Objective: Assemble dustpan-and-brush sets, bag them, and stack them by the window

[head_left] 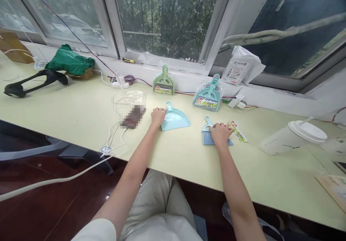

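A light blue dustpan [176,120] lies on the pale yellow table [81,115], its looped handle pointing to the window. My left hand [158,117] is at its left edge, fingertips touching it beside the handle. To the right, a small blue brush [207,137] lies with its bristles toward me. My right hand [221,133] rests over the brush's right part, fingers bent and partly hiding it; whether they grip it is unclear. A colourful label strip [238,132] lies just right of that hand.
Wrapped green [164,83] and blue [208,97] dustpan sets stand near the window. A white lidded cup [293,138] is at the right. White cables, a blurred-out object [133,117], a power strip [120,85], a black frame [35,82] and a green bag [69,61] are at the left.
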### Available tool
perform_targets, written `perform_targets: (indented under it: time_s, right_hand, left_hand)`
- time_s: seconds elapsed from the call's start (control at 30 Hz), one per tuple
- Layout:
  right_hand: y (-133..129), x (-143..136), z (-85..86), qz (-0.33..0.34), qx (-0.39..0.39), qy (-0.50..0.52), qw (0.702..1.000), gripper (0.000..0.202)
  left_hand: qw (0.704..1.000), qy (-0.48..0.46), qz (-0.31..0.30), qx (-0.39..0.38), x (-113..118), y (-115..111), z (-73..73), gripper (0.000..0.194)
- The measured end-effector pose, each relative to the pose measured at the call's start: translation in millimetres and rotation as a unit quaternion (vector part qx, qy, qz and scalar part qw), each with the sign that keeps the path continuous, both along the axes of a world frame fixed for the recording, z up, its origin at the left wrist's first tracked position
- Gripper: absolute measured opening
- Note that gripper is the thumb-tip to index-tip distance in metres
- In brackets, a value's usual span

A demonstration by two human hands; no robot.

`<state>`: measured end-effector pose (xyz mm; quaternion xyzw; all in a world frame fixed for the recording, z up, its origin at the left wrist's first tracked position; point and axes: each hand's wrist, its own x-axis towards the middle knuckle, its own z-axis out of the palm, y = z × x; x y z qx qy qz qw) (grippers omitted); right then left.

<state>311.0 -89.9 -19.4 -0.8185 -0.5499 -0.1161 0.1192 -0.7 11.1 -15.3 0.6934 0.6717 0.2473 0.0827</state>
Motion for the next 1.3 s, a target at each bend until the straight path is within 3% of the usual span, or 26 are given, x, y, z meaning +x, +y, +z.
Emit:
perform_targets:
  time_s: [0.1, 0.33, 0.47, 0.6, 0.73, 0.8, 0.97, 1.07, 1.2, 1.3]
  right_hand:
    - [1.7, -2.5, 1.1, -0.018, 0.001, -0.005, 1.000, 0.037]
    - [1.3, -0.3, 4.3, -0.008, -0.023, 0.072, 0.997, 0.029]
    - [1.2, -15.1, 11.5, 0.036, 0.036, 0.129, 0.990, 0.025]
    - [-0.2, -45.1, 14.5, 0.098, 0.083, 0.145, 0.981, 0.023]
    - [-3.0, -64.0, 9.4, 0.149, 0.079, 0.124, 0.978, 0.021]
    - [-3.5, -64.1, 7.6, 0.154, 0.081, 0.123, 0.977, 0.021]
    - [-1.6, -53.1, 8.7, 0.170, 0.064, 0.158, 0.971, 0.019]
    - [0.2, -51.6, 7.6, 0.195, 0.056, 0.179, 0.963, 0.018]
    - [1.7, -59.3, 2.9, 0.244, 0.050, 0.208, 0.946, 0.019]
    - [1.8, -65.8, 1.0, 0.244, 0.064, 0.197, 0.947, 0.020]
  left_hand:
    - [1.000, -0.006, 0.015, 0.001, -0.5, 1.6, -0.8, 0.044]
    - [0.999, -0.002, -0.003, -0.040, 3.4, -2.7, 0.7, 0.022]
    - [0.997, 0.019, -0.028, -0.068, 20.6, -13.7, 6.0, 0.021]
    - [0.988, 0.031, -0.138, -0.063, 45.2, -32.3, 9.0, 0.019]
    - [0.941, 0.011, -0.335, -0.036, 69.4, -50.3, 5.9, 0.029]
    - [0.924, 0.012, -0.382, -0.001, 76.0, -54.3, 4.0, 0.034]
    - [0.914, 0.065, -0.373, 0.148, 72.1, -48.7, 2.5, 0.026]
    - [0.905, 0.113, -0.349, 0.216, 68.1, -42.6, 0.9, 0.035]
    - [0.884, 0.170, -0.367, 0.233, 69.1, -39.2, -1.9, 0.029]
    - [0.873, 0.183, -0.383, 0.240, 71.0, -39.7, -2.2, 0.028]
